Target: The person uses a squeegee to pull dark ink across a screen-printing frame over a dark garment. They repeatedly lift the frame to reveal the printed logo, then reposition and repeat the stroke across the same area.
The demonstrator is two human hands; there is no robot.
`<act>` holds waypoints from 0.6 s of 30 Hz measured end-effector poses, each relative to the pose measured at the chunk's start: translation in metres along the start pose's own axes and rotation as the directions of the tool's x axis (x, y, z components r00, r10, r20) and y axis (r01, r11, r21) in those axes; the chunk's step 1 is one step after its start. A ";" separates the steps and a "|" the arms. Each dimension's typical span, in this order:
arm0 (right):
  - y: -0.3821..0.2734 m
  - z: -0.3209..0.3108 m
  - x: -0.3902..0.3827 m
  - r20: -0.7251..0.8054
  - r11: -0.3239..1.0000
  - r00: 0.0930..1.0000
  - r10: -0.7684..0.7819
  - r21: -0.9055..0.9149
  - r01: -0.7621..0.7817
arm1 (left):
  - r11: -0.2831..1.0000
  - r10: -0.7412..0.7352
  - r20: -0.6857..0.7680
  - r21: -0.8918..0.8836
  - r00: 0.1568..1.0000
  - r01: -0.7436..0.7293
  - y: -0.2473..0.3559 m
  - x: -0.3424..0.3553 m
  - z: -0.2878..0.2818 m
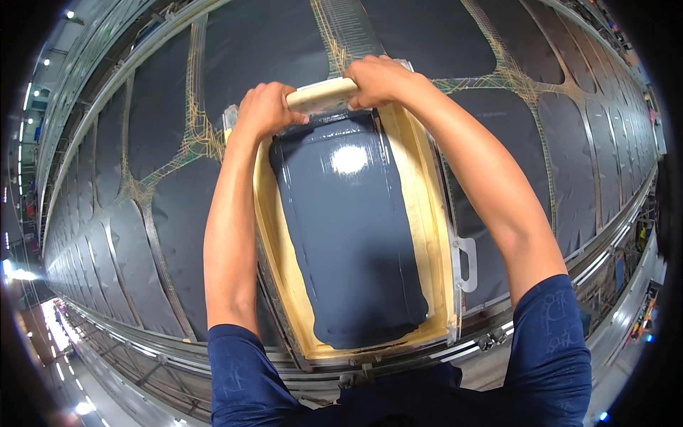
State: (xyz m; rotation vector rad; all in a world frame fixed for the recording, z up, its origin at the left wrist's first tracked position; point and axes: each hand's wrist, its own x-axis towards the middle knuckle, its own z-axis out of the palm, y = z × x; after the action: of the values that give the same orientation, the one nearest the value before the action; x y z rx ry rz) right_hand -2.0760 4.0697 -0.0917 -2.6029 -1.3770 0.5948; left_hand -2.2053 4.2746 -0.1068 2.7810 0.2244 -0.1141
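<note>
My left hand (269,108) and my right hand (371,82) grip a squeegee (317,95) with a pale bar-shaped handle, one hand at each end. The squeegee sits at the far end of a rectangular screen frame (445,270) with a yellowish border. Dark grey-blue ink (345,242) covers the middle of the screen, glossy near the squeegee. A white side handle (466,263) sticks out from the frame's right side. The squeegee's blade is partly hidden by my hands and the ink.
A long table of dark panels (498,171) stretches to both sides, marked with coloured line patterns between panels. A metal rail (160,349) runs along the near edge, and another (142,46) along the far edge. Lights show at the left rim.
</note>
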 end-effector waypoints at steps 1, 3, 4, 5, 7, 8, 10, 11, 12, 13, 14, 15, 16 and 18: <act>-0.001 0.004 0.002 -0.019 1.000 1.000 -0.009 0.015 0.010 | 1.000 -0.030 0.045 0.000 0.999 0.030 -0.003 0.002 0.000; -0.004 0.015 0.001 -0.023 0.999 1.000 -0.007 0.037 0.008 | 0.999 -0.040 0.057 -0.006 0.998 0.040 -0.004 -0.003 0.006; -0.007 0.018 -0.003 -0.009 0.999 1.000 0.002 0.044 -0.002 | 1.000 -0.030 0.035 -0.004 0.999 0.031 -0.003 -0.008 0.010; -0.009 0.021 -0.009 0.005 0.999 1.000 0.010 0.051 -0.010 | 1.000 -0.010 0.014 0.008 1.000 0.010 -0.003 -0.015 0.014; -0.005 0.036 -0.026 -0.035 0.994 0.999 -0.017 0.108 0.020 | 0.999 0.036 -0.020 0.030 0.999 -0.035 0.005 -0.035 0.023; -0.009 0.048 -0.039 -0.083 0.997 0.996 -0.030 0.061 0.036 | 0.999 0.019 -0.012 0.042 1.000 -0.019 0.014 -0.051 0.029; -0.022 0.065 -0.076 -0.035 0.995 0.999 -0.023 0.095 0.026 | 1.000 -0.007 0.060 0.026 0.998 0.006 0.027 -0.089 0.035; -0.032 0.078 -0.097 -0.050 0.994 0.997 -0.052 0.094 0.056 | 1.000 0.021 0.036 0.014 0.999 -0.022 0.031 -0.114 0.043; -0.044 0.091 -0.121 -0.064 0.992 0.995 -0.082 0.094 0.088 | 0.999 0.048 0.010 0.002 0.999 -0.048 0.036 -0.144 0.051; -0.054 0.098 -0.145 -0.091 0.989 0.990 -0.109 0.086 0.117 | 0.999 0.049 0.016 0.020 0.999 -0.049 0.048 -0.172 0.054; -0.058 0.110 -0.172 -0.087 0.986 0.988 -0.127 0.093 0.135 | 0.996 0.085 -0.022 0.009 0.996 -0.085 0.061 -0.199 0.062; -0.067 0.123 -0.201 -0.121 0.982 0.980 -0.157 0.087 0.168 | 0.994 0.102 -0.039 -0.021 0.994 -0.103 0.072 -0.227 0.072; -0.075 0.138 -0.227 -0.156 0.977 0.970 -0.184 0.080 0.198 | 0.994 0.104 -0.025 -0.034 0.994 -0.105 0.082 -0.254 0.080; -0.096 0.159 -0.285 -0.182 0.984 0.969 -0.164 0.041 0.174 | 0.984 0.146 -0.059 -0.089 0.987 -0.151 0.106 -0.306 0.091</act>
State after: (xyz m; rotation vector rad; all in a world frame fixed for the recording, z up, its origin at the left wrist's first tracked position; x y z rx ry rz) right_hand -2.3574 3.8823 -0.1288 -2.3962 -1.4809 0.3612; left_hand -2.4936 4.1016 -0.1244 2.6985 0.0329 0.0067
